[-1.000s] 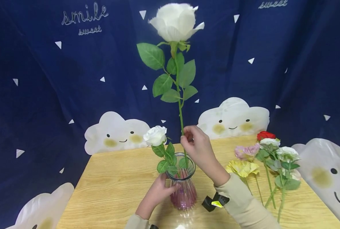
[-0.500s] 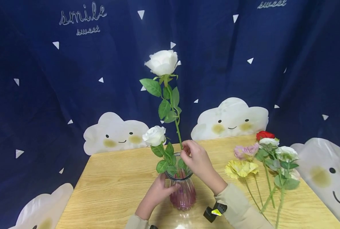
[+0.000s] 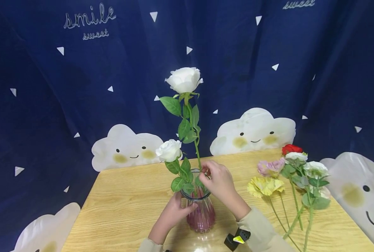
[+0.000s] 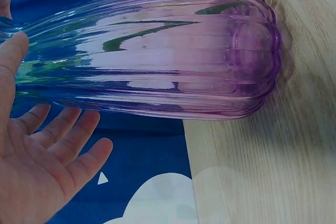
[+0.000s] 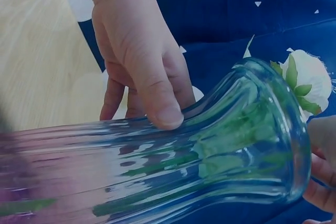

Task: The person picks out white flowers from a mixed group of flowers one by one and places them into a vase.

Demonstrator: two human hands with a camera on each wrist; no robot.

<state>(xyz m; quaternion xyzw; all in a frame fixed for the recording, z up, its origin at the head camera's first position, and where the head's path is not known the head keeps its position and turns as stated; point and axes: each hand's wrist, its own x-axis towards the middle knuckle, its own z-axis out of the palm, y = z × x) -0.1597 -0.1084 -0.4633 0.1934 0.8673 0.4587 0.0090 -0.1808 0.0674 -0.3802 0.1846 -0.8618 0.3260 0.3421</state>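
A ribbed glass vase [image 3: 200, 217], clear at its flared top and pink-purple toward the base, stands upright on the table. My left hand [image 3: 175, 211] holds its neck, thumb on the near side and fingertips against the glass in the left wrist view. Over the rim, my right hand [image 3: 219, 180] pinches the green stem of a tall white rose [image 3: 185, 80], whose lower stem is inside the vase. A shorter white rose [image 3: 169, 150] leans left out of the same mouth. Through the glass [image 5: 236, 150], green stems show in the right wrist view.
On the right of the wooden table [image 3: 127, 203] lie several loose flowers: a red bloom [image 3: 291, 149], a pink one [image 3: 271, 167], a yellow one [image 3: 265, 186] and white ones [image 3: 316, 169]. A dark blue curtain [image 3: 136, 77] with clouds hangs behind.
The tall white rose has come down into the vase, its bloom much lower in view. My right hand has lowered with it toward the rim. My left hand stays at the neck.
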